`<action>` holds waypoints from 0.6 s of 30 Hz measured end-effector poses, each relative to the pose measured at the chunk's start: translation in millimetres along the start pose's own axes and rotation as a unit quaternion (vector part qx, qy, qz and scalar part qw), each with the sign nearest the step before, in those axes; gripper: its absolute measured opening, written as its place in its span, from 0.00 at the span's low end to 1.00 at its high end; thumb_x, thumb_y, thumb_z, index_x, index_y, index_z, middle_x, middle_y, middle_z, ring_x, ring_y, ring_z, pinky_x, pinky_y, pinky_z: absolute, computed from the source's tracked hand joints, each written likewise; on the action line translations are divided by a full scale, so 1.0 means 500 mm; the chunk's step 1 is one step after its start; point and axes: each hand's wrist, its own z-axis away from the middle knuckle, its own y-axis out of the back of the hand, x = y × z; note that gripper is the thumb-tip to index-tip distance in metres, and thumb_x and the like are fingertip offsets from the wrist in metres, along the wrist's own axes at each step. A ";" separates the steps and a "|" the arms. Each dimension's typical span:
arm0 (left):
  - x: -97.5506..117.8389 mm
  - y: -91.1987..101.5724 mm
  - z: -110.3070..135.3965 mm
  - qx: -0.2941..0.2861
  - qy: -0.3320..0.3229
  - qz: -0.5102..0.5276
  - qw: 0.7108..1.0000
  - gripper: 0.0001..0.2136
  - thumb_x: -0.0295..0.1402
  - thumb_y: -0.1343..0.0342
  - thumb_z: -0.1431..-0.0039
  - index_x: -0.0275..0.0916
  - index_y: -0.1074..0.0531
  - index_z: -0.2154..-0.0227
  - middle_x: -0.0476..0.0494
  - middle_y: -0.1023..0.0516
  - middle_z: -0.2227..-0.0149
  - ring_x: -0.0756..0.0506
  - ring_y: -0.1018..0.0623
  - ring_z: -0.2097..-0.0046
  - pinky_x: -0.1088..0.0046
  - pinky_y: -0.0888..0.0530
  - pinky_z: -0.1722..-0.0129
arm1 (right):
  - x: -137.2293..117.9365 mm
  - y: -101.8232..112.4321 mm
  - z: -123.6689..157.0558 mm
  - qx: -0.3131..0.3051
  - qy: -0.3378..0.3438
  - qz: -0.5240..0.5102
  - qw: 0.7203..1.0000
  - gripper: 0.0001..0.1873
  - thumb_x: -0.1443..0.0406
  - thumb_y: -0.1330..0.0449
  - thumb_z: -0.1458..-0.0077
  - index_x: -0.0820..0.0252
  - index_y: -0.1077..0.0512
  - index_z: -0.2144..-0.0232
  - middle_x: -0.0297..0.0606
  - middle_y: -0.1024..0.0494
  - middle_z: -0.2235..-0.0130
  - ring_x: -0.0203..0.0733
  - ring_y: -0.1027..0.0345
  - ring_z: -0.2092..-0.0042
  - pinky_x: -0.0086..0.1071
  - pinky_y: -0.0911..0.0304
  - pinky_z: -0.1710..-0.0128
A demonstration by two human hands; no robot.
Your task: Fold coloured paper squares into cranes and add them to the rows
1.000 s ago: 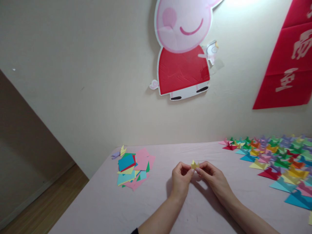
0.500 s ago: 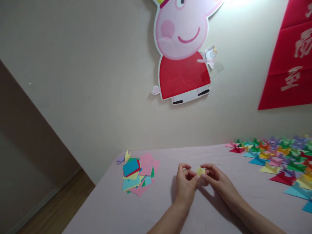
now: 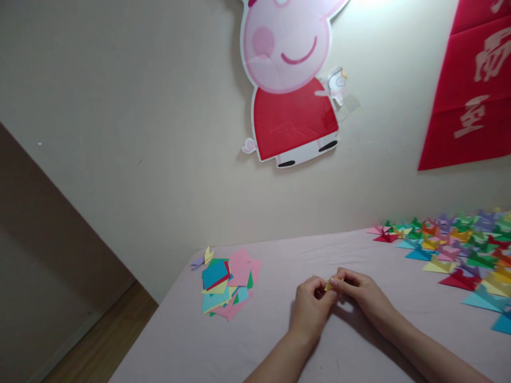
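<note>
A small piece of folded yellow paper (image 3: 329, 285) is pinched between my two hands, just above the table. My left hand (image 3: 313, 304) has its fingers curled, with thumb and fingertips at the paper's left side. From the right, my right hand (image 3: 361, 290) grips the same paper between thumb and forefinger. Most of the paper is hidden behind the fingers, so its exact folds cannot be made out.
Loose coloured paper sheets (image 3: 215, 275) lie in a pile at the left, with a small yellow folded piece (image 3: 208, 255) behind them. Rows of folded paper cranes (image 3: 459, 279) cover the right side. The table (image 3: 191, 351) meets a wall (image 3: 179, 159) with a pig cutout (image 3: 295, 117).
My fingers have closed further over the yellow paper, hiding more of it. The left hand has shifted slightly right and turned inward. The camera view has tilted a little.
</note>
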 end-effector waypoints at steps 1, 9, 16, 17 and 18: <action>-0.001 0.000 0.000 -0.002 0.006 0.003 1.000 0.13 0.42 0.42 0.45 0.39 0.30 0.79 0.51 0.34 0.78 0.48 0.38 0.72 0.73 0.42 0.72 | 0.001 0.000 0.000 -0.004 0.002 -0.001 1.000 0.21 0.49 0.31 0.61 0.58 0.31 0.84 0.30 0.32 0.81 0.37 0.42 0.75 0.31 0.45 0.73; -0.004 0.002 -0.003 -0.030 0.026 0.035 0.999 0.10 0.39 0.42 0.49 0.39 0.30 0.77 0.51 0.32 0.76 0.48 0.37 0.72 0.73 0.41 0.71 | 0.010 0.004 -0.006 0.011 0.041 0.047 0.998 0.26 0.44 0.37 0.54 0.59 0.30 0.83 0.31 0.34 0.78 0.38 0.43 0.72 0.31 0.44 0.71; 0.003 0.008 -0.008 -0.043 0.025 0.086 0.995 0.15 0.46 0.40 0.50 0.37 0.28 0.74 0.50 0.32 0.75 0.49 0.36 0.72 0.74 0.41 0.70 | 0.012 0.005 -0.009 0.013 0.028 0.005 1.000 0.27 0.41 0.40 0.52 0.59 0.23 0.73 0.35 0.27 0.74 0.41 0.37 0.70 0.33 0.39 0.69; 0.005 0.009 -0.009 -0.045 0.025 0.098 0.994 0.17 0.47 0.40 0.50 0.36 0.27 0.73 0.49 0.31 0.74 0.49 0.36 0.71 0.74 0.40 0.70 | 0.013 0.005 -0.009 0.013 0.025 -0.006 1.000 0.28 0.40 0.41 0.51 0.60 0.22 0.70 0.36 0.26 0.72 0.42 0.36 0.69 0.33 0.38 0.68; 0.007 0.009 -0.010 -0.047 0.026 0.108 0.993 0.18 0.49 0.40 0.50 0.36 0.27 0.72 0.48 0.30 0.74 0.49 0.35 0.71 0.74 0.40 0.70 | 0.013 0.005 -0.009 0.014 0.025 -0.010 1.000 0.29 0.40 0.41 0.50 0.60 0.22 0.68 0.36 0.26 0.72 0.42 0.36 0.69 0.33 0.38 0.68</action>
